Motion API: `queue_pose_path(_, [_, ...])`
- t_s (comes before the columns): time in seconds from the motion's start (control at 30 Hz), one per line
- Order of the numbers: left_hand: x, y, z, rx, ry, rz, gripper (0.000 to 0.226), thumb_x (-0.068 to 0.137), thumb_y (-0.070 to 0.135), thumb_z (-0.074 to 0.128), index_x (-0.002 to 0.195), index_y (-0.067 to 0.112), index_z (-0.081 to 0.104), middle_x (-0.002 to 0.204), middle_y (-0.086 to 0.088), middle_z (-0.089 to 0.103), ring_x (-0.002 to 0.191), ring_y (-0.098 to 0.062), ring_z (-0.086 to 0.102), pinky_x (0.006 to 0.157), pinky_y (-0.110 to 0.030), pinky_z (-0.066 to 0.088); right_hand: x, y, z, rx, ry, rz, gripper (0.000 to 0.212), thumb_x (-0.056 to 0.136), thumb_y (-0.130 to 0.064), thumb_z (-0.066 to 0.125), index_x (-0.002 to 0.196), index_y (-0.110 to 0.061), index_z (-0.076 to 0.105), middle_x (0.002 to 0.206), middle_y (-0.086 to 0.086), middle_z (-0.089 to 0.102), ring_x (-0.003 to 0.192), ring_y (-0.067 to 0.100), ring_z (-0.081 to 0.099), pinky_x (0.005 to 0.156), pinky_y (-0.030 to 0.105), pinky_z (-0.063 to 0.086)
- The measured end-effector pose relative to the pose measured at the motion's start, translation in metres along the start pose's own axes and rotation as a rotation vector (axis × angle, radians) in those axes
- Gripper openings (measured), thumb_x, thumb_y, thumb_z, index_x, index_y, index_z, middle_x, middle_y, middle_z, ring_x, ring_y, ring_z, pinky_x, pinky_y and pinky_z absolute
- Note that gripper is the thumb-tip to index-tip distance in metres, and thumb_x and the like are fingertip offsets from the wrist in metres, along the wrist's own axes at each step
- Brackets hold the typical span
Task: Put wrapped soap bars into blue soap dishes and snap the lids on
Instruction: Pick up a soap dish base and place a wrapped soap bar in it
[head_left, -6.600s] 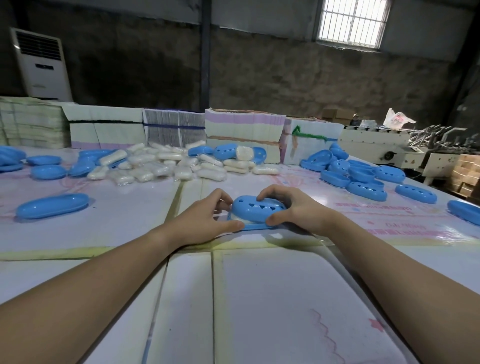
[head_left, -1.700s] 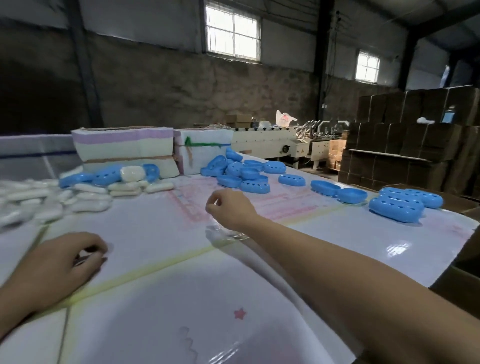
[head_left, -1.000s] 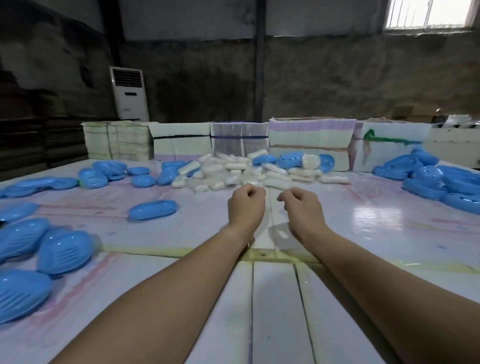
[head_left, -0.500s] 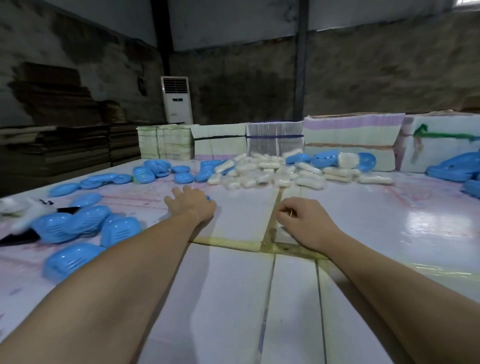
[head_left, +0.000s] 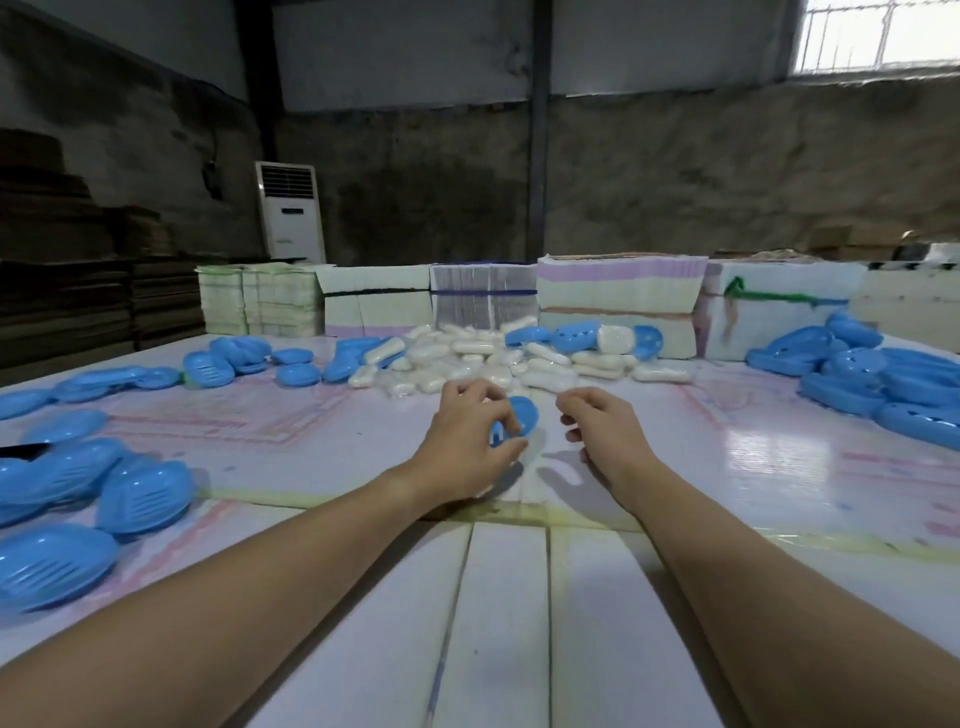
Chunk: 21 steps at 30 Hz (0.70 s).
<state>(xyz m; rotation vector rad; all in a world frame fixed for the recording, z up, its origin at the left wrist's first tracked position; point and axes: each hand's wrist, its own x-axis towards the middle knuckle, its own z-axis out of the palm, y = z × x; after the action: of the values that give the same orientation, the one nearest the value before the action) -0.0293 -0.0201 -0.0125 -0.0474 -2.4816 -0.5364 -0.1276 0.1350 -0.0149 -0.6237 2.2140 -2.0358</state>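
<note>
My left hand (head_left: 467, 441) grips a blue soap dish base (head_left: 522, 418) at the middle of the table, its fingers curled over the dish so that only its right end shows. My right hand (head_left: 602, 428) hovers just right of the dish with loosely curled fingers and holds nothing. A heap of white wrapped soap bars (head_left: 488, 358) lies beyond both hands. Blue dish bases (head_left: 140, 493) are spread along the left side. Blue lids with holes (head_left: 857, 374) are piled at the right.
Bundled stacks of flat cartons (head_left: 618, 296) line the far edge of the white table (head_left: 493, 623). A standing air conditioner (head_left: 291, 213) is behind them at the left. Dark stacked cardboard (head_left: 78, 291) stands beyond the table's left side.
My left hand, which reached out to the left half a second ago, has come back to the middle with a blue dish base in it. My right hand has lifted slightly and loosened.
</note>
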Motion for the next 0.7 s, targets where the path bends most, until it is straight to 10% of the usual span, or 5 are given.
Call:
queue_pose_path(0.33, [0.003, 0.001, 0.012, -0.237, -0.223, 0.073, 0.023, 0.079, 0.044, 0.08, 0.094, 0.038, 0.064, 0.117, 0.02, 0.049, 0.119, -0.005, 0.035, 0.097, -0.014, 0.031, 0.002, 0.001, -0.017, -0.249, -0.18, -0.044, 0.028, 0.08, 0.011, 0.058, 0.087, -0.012, 0.072, 0.077, 0.008, 0.067, 0.056, 0.005, 0.062, 0.052, 0.017, 0.048])
queue_pose_path(0.53, [-0.003, -0.036, -0.002, -0.249, -0.328, -0.133, 0.081, 0.067, 0.065, 0.079, 0.136, 0.048, 0.041, 0.114, 0.026, 0.053, 0.101, 0.001, 0.054, 0.079, -0.011, 0.043, 0.01, 0.006, -0.02, -0.335, -0.082, -0.034, 0.025, 0.077, 0.006, 0.06, 0.076, -0.016, 0.074, 0.07, 0.001, 0.066, 0.063, 0.014, 0.06, 0.051, 0.02, 0.043])
queue_pose_path(0.7, [-0.004, -0.035, -0.001, -0.229, -0.359, -0.111, 0.064, 0.067, 0.069, 0.075, 0.123, 0.045, 0.056, 0.11, 0.022, 0.057, 0.096, -0.002, 0.057, 0.078, -0.013, 0.044, 0.007, 0.008, -0.02, -0.42, -0.168, -0.07, 0.025, 0.081, -0.003, 0.062, 0.069, -0.022, 0.075, 0.059, -0.009, 0.067, 0.056, 0.003, 0.059, 0.051, 0.017, 0.044])
